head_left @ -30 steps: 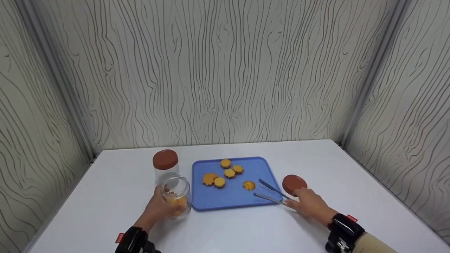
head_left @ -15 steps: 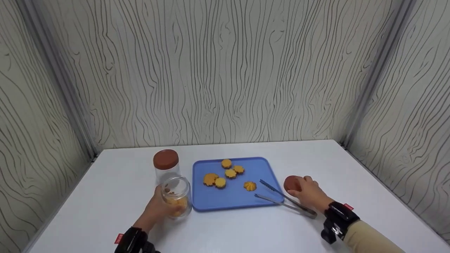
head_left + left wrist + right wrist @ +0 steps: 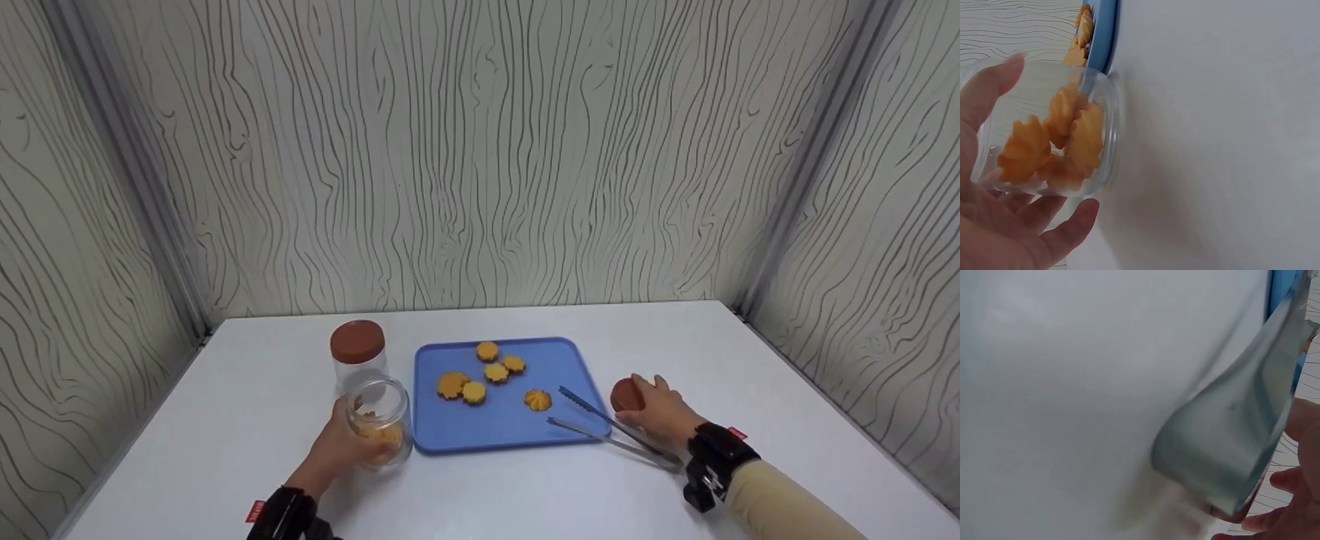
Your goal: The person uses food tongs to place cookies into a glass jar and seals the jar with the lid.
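Observation:
My left hand grips a clear, open-topped jar from its left side. Inside the jar, several ridged golden cookies show in the left wrist view, with thumb and fingers around the wall. Over on the right, my right hand holds a round reddish-brown lid by its edges, partly covering it. Metal tongs lie beneath that hand, their toothed tips over the tray and their bend on the table; the bend looms large in the right wrist view.
A blue tray in the middle carries several cookies, among them a single ridged cookie near the tong tips. Behind the held jar stands a second jar with a reddish-brown lid on. Patterned panels enclose the white table.
My right hand has let go of the tongs, which now rest across the tray edge, and has moved onto the lid. My left hand stays on the jar.

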### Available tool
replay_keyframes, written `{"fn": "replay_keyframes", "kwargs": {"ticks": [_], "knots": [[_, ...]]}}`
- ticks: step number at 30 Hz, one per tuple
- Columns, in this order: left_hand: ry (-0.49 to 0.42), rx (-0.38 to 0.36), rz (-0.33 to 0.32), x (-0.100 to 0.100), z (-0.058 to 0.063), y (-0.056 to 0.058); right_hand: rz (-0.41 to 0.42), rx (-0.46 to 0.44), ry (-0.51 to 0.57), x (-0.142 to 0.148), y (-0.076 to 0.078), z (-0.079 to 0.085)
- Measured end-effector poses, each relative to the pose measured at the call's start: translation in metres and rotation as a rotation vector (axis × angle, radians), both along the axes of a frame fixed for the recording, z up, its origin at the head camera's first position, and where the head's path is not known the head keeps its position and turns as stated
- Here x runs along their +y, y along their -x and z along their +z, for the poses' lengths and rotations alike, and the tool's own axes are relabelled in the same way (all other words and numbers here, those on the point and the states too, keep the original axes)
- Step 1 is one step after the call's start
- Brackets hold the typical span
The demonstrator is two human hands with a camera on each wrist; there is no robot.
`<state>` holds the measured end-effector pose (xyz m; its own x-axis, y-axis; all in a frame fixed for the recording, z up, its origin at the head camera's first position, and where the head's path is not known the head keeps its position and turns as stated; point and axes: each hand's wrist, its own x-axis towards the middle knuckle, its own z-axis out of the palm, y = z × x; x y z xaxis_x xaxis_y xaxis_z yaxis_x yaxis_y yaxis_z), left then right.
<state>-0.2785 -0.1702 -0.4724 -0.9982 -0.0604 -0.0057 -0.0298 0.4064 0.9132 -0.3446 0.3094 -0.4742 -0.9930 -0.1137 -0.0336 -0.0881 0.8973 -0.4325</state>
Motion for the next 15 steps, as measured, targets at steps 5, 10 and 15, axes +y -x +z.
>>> {"fn": "replay_keyframes", "kwargs": {"ticks": [5,10,15], "knots": [[0.026,-0.005,0.002,0.0003,0.0009,0.0005,0.012,-0.031,-0.006,0.0021,0.0043,-0.0008],[0.009,0.024,-0.011,-0.0011,-0.0007,0.0005,0.008,-0.015,0.032,0.0029,0.0057,-0.0026],[-0.009,0.022,-0.027,-0.0019,-0.0016,-0.0001,-0.001,0.021,0.067,0.0024,0.0027,-0.0025]]}}
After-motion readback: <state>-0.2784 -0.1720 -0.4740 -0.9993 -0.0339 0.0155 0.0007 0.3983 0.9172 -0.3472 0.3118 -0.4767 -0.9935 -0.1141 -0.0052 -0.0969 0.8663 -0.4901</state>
